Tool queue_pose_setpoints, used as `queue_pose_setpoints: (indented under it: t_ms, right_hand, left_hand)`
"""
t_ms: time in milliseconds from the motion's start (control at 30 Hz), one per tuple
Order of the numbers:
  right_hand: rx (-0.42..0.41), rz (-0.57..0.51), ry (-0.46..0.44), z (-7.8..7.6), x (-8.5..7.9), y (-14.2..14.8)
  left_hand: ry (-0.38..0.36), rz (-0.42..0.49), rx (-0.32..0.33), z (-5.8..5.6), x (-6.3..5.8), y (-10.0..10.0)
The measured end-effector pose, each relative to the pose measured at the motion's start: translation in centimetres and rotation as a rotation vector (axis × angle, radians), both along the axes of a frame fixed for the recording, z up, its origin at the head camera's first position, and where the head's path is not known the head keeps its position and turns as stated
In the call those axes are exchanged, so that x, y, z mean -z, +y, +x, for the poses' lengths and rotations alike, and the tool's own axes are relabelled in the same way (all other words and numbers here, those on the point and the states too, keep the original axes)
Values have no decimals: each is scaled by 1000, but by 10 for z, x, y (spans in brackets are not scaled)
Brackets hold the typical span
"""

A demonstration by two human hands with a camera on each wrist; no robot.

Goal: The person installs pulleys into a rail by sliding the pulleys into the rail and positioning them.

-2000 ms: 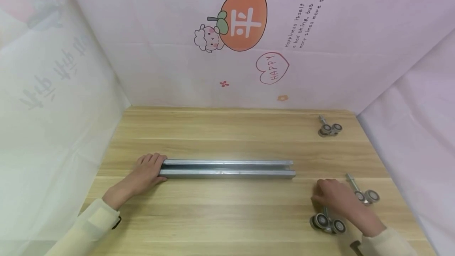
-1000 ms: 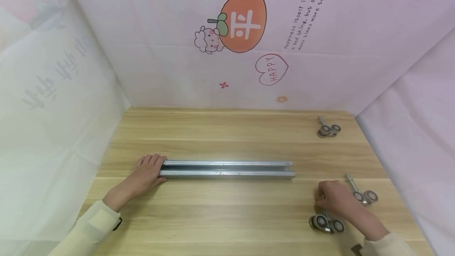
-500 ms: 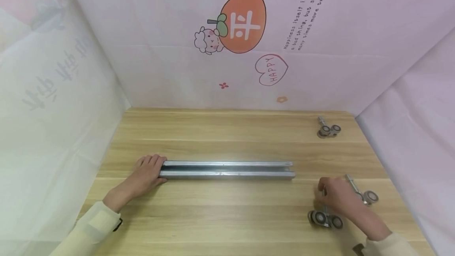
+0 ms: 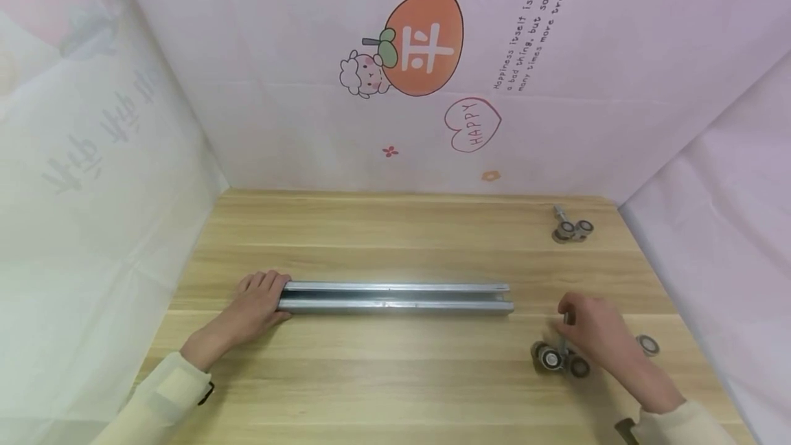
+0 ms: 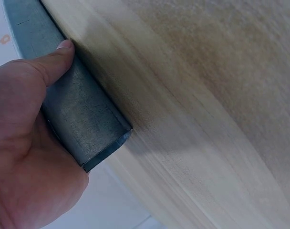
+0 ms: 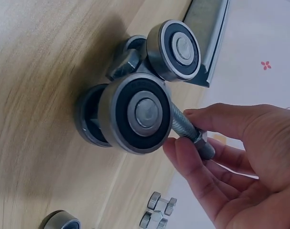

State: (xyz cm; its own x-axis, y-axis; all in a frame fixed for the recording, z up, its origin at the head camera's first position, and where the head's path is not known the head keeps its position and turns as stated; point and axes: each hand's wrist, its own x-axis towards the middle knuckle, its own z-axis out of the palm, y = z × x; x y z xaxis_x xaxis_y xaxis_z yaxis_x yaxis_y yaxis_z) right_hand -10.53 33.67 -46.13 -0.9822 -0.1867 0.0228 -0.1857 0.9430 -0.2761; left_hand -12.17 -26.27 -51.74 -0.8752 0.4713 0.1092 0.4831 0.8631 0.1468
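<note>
A silvery C-shaped metal track (image 4: 395,305) lies across the wooden table, its slot facing up. My left hand (image 4: 253,304) grips its left end; in the left wrist view the thumb (image 5: 59,62) presses along the side wall of the track (image 5: 83,119). To the right of the track, my right hand (image 4: 599,335) holds a roller trolley (image 4: 551,359) by its bolt. The right wrist view shows thumb and fingertips pinching the threaded bolt (image 6: 183,125) near its nut, with the bearing wheels (image 6: 147,113) pointing away from the palm.
A second roller trolley (image 4: 582,229) lies at the back right of the wooden table (image 4: 371,376). Another trolley (image 4: 647,345) is mostly hidden behind my right hand. Printed cloth (image 4: 296,129) walls in the back and both sides.
My right hand has moved the pinched trolley away from me and slightly left, and the trolley behind it has become more covered. My left hand and the track stay in place.
</note>
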Motion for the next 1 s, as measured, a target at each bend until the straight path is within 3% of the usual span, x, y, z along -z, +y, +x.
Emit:
queue_pose_setpoints:
  t_ms: [333, 733, 1000]
  right_hand:
    - [28, -30, 38, -3, -3, -1]
    - [-9, -46, 174, -6, -4, -1]
    - [-16, -48, 136, -8, -4, -4]
  left_hand:
    - [-4, 3, -4, 1, 1, 0]
    - [6, 5, -3, -1, 1, -1]
    - [7, -1, -2, 0, 2, 0]
